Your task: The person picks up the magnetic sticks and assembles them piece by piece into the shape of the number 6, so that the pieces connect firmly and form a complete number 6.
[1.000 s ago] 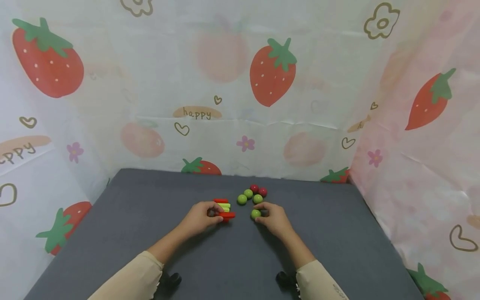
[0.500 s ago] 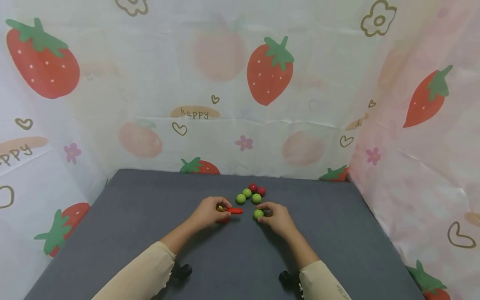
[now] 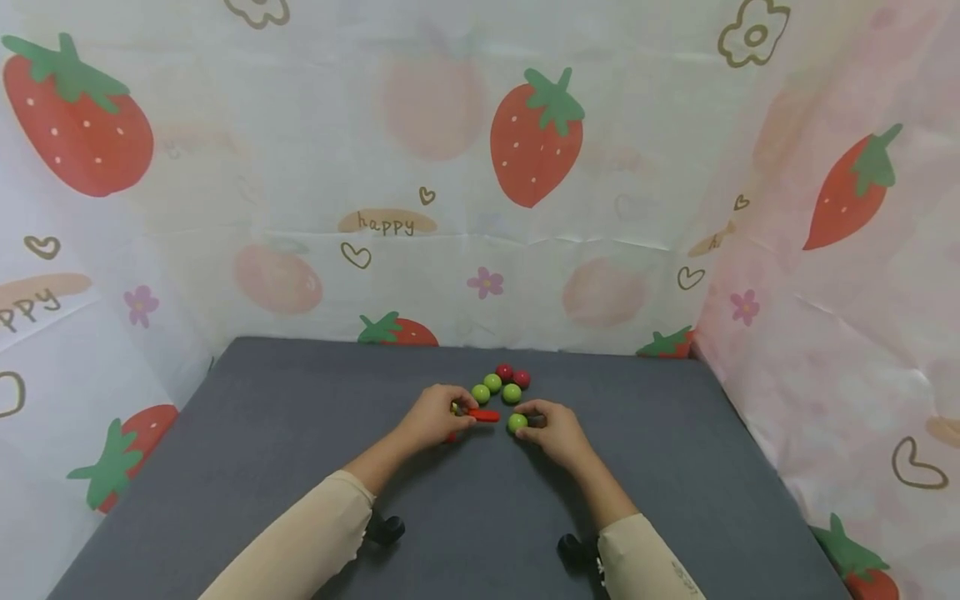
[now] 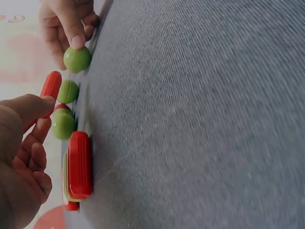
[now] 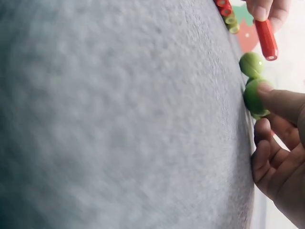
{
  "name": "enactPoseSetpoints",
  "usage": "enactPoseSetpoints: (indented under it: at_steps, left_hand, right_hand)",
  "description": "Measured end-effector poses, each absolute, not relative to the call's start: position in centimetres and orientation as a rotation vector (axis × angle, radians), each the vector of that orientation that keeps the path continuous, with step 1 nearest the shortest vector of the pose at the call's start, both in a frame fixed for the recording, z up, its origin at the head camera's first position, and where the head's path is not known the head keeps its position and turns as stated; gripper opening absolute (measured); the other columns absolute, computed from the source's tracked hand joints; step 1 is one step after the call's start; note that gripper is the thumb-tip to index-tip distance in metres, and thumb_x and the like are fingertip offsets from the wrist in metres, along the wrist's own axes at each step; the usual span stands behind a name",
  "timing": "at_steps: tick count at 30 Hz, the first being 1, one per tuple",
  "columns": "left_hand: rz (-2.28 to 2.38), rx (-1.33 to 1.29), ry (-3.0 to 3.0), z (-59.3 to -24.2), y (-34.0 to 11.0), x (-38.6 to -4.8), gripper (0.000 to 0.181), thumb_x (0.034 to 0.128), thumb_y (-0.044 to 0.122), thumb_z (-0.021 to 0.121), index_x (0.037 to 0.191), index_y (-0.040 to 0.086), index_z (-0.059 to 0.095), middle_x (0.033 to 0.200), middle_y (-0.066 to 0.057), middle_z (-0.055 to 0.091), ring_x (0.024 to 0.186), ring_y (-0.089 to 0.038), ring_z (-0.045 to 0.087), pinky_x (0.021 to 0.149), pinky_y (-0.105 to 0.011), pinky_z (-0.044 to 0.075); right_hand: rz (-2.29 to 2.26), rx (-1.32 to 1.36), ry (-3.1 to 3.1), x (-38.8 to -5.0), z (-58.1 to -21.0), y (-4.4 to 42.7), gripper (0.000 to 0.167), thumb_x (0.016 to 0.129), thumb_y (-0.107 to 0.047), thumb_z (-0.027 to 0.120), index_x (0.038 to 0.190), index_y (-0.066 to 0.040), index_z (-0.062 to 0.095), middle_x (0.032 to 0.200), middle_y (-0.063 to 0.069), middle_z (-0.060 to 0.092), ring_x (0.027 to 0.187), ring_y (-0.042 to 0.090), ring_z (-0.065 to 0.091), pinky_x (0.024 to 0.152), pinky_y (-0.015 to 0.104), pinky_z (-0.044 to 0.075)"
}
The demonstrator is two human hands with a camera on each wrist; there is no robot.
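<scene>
In the head view my left hand (image 3: 438, 417) pinches a red stick (image 3: 486, 415) between thumb and fingers, its free end pointing right. The left wrist view shows that red stick (image 4: 51, 88) raised above the table. My right hand (image 3: 557, 432) holds a green ball (image 3: 517, 423) by thumb and fingertips, just right of the stick and apart from it. Below the left hand, more red sticks (image 4: 79, 164) with yellow-green ones lie side by side, mostly hidden by that hand in the head view.
Behind the hands, three green balls (image 3: 512, 393) and two red balls (image 3: 504, 372) sit grouped on the dark grey table (image 3: 300, 417). A curtain (image 3: 450, 167) printed with strawberries stands at the table's back and sides.
My left hand has lifted the red stick off the row and moved it right, toward the right hand. The right hand with its green ball has hardly moved.
</scene>
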State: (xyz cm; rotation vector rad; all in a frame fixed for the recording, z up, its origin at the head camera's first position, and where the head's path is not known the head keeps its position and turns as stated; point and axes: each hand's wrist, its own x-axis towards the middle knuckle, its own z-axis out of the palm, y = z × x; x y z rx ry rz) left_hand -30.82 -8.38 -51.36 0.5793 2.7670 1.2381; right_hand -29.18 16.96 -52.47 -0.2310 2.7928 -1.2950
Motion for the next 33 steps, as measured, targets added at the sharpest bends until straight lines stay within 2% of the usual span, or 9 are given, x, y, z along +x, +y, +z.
enactPoseSetpoints:
  at_steps: [7, 14, 33]
  left_hand:
    - [1.221, 0.601, 2.738, -51.3, -7.5, -31.2, 0.014, 0.0904, 0.017, 0.080, 0.104, 0.014, 0.076, 0.094, 0.002, 0.071, 0.065, -0.010, 0.060, 0.058, -0.028, 0.052]
    - [1.167, 0.633, 2.766, -51.5, -6.7, -31.4, 0.012, 0.0895, 0.016, 0.080, 0.101, 0.015, 0.076, 0.090, 0.004, 0.070, 0.079, -0.009, 0.060, 0.073, -0.030, 0.051]
    - [1.096, 0.637, 2.813, -51.6, -6.0, -31.1, 0.012, 0.0894, 0.016, 0.081, 0.101, 0.015, 0.076, 0.092, 0.004, 0.071, 0.085, -0.011, 0.063, 0.079, -0.034, 0.053]
  right_hand:
    - [-1.298, -0.250, 2.778, -29.5, -52.4, 17.3, 0.031, 0.087, -0.018, 0.083, 0.116, -0.021, 0.076, 0.118, 0.005, 0.074, 0.081, 0.013, 0.064, 0.066, 0.033, 0.050]
    - [-1.291, -0.249, 2.767, -29.6, -52.5, 17.4, 0.031, 0.088, -0.019, 0.082, 0.118, -0.022, 0.075, 0.119, 0.004, 0.073, 0.081, 0.015, 0.061, 0.067, 0.032, 0.049]
    - [-1.307, -0.262, 2.759, -29.6, -52.5, 17.5, 0.031, 0.088, -0.017, 0.082, 0.118, -0.018, 0.075, 0.119, 0.004, 0.073, 0.074, 0.016, 0.058, 0.063, 0.032, 0.046]
